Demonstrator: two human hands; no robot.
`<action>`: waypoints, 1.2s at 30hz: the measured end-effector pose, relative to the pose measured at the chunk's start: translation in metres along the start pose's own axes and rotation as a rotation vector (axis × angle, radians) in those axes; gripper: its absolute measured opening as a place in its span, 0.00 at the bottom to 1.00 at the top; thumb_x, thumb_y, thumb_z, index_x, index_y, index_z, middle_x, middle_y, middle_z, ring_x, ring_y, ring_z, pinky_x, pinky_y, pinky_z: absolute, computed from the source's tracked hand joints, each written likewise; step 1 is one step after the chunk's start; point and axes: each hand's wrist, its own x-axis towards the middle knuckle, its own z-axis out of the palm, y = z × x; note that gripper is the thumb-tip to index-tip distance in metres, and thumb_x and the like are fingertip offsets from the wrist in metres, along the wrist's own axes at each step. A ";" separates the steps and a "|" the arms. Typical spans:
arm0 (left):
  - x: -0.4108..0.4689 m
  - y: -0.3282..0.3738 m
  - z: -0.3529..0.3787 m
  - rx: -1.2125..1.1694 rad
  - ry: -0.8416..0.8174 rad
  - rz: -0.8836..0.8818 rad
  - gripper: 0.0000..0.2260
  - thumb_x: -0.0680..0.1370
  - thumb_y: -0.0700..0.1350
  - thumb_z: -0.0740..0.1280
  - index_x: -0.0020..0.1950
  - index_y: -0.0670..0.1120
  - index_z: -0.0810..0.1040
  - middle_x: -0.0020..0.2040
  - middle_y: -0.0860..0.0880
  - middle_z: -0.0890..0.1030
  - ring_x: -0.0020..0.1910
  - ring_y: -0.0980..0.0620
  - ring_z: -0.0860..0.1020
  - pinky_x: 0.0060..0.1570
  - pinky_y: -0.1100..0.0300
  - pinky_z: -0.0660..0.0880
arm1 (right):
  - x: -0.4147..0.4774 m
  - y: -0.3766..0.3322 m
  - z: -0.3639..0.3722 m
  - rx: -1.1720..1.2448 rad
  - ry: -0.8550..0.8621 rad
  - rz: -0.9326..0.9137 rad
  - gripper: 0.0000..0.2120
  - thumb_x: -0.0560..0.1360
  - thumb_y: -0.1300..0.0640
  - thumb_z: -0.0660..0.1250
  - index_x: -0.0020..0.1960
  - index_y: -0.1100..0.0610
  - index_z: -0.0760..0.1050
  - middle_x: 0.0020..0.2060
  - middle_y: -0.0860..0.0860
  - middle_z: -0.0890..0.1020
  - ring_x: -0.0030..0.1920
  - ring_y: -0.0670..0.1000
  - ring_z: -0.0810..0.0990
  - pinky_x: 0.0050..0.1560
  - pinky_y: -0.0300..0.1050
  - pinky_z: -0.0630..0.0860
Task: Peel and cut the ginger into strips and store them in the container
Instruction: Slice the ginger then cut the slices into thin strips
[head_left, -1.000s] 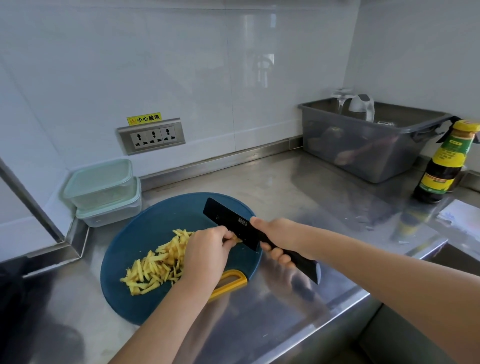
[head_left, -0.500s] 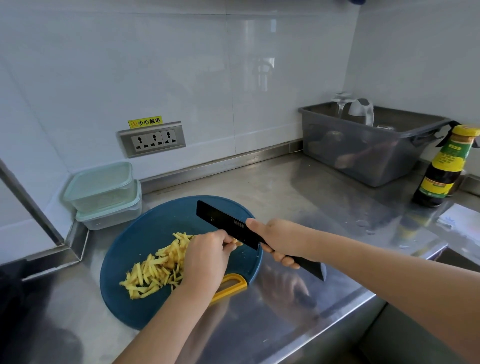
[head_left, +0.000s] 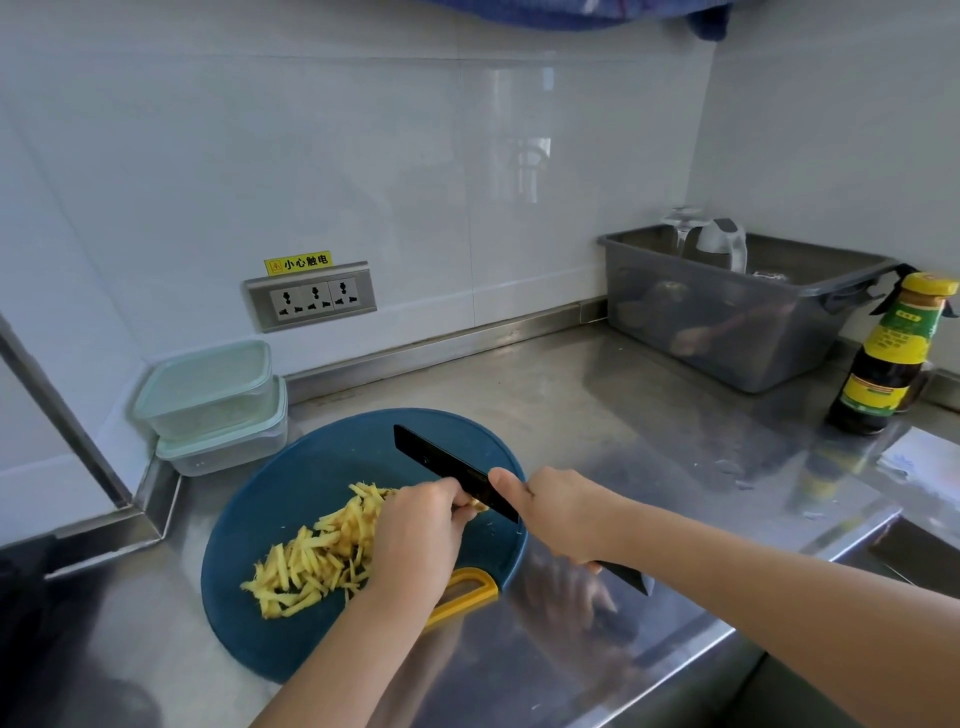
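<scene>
right hand (head_left: 561, 512): wrapped round the knife (head_left: 447, 467) handle, thumb laid on the side of the black blade; blade angled away to the left over the board, edge down beside the left fingertips.
left hand (head_left: 415, 540): fingers curled, tips pinning a small ginger piece (head_left: 477, 505) right against the blade; most of that piece is hidden under the fingers.
strips (head_left: 317, 556): loose yellow pile on the board, just left of and partly under the left hand.
cutting board (head_left: 311, 467): round, blue, yellow handle (head_left: 467, 590) at the near edge, flat on the steel counter (head_left: 571, 405).
containers (head_left: 208, 384): two lidded tubs stacked in the far-left corner, just beyond the board, both closed; no ginger visible inside from here.
far side: wall socket (head_left: 311, 299), grey bin (head_left: 727, 322) in the right corner, sauce bottle (head_left: 883, 364) beside it.
step: looks like the tail end of cutting. Peeling appears done, most ginger already in strips.
next: finish slicing that last bit with fingertips tucked back from the edge, since it's small. Then knife down, open a tub, move the pile in.
</scene>
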 end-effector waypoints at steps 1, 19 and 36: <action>0.000 0.001 0.000 0.007 0.000 -0.004 0.07 0.78 0.51 0.64 0.53 0.53 0.81 0.46 0.56 0.83 0.45 0.57 0.79 0.43 0.68 0.71 | 0.000 0.000 0.000 -0.003 -0.003 0.002 0.26 0.83 0.41 0.42 0.41 0.58 0.66 0.33 0.51 0.69 0.31 0.46 0.66 0.36 0.42 0.66; 0.001 -0.001 -0.001 -0.060 0.024 -0.023 0.05 0.76 0.47 0.69 0.49 0.50 0.84 0.44 0.54 0.84 0.44 0.56 0.80 0.45 0.66 0.72 | 0.000 -0.011 0.008 0.125 -0.001 0.137 0.16 0.82 0.61 0.55 0.67 0.67 0.61 0.33 0.54 0.67 0.30 0.50 0.66 0.39 0.48 0.69; 0.000 -0.005 0.003 -0.102 0.042 -0.006 0.05 0.76 0.49 0.68 0.49 0.53 0.83 0.44 0.57 0.83 0.39 0.61 0.76 0.36 0.77 0.64 | 0.009 0.016 -0.002 0.657 -0.264 0.289 0.28 0.78 0.32 0.50 0.33 0.53 0.65 0.23 0.48 0.65 0.22 0.47 0.61 0.24 0.39 0.61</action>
